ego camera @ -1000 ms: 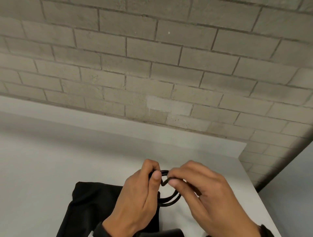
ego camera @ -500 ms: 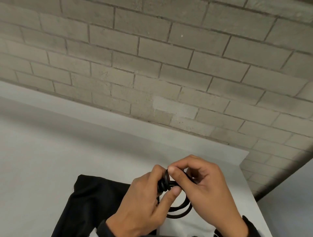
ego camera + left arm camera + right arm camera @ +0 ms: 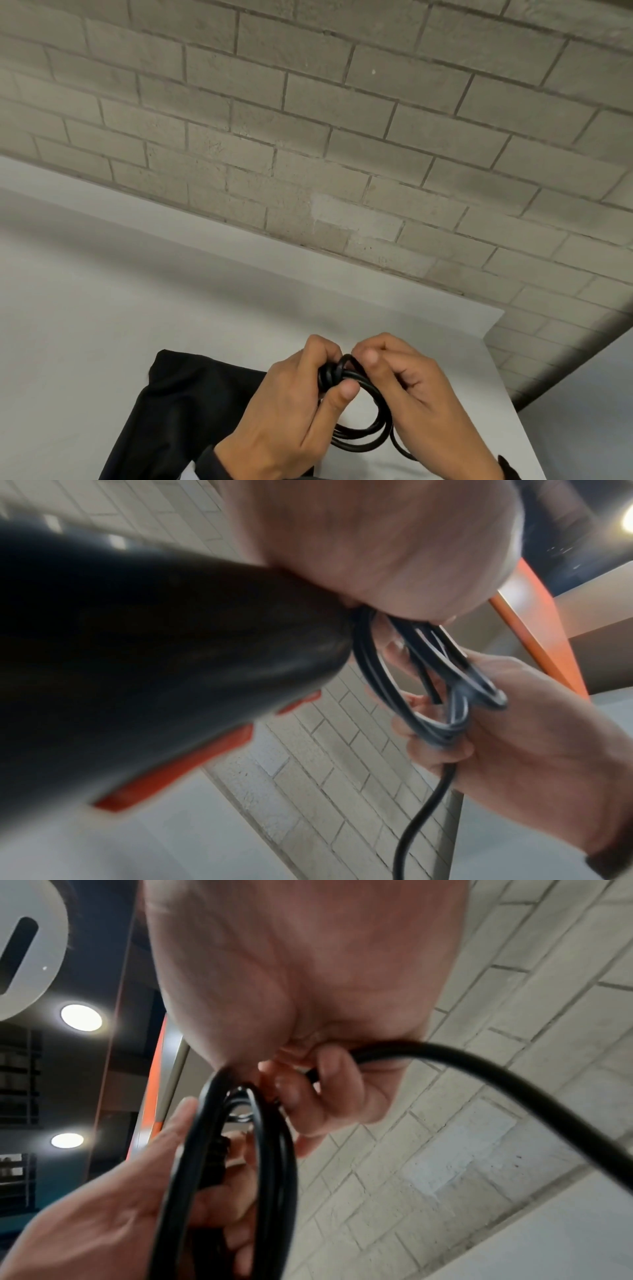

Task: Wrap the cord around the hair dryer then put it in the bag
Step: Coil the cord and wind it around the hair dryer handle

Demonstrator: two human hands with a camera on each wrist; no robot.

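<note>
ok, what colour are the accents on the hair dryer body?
Orange-red on the black hair dryer; clearest in the left wrist view.

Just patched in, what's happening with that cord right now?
A person is bundling the black cord into loops above the white table. The left hand grips the hair dryer and pinches the coil at the top; the right hand pinches a strand beside it. The black bag lies on the table underneath; nothing has gone into it yet.
</note>
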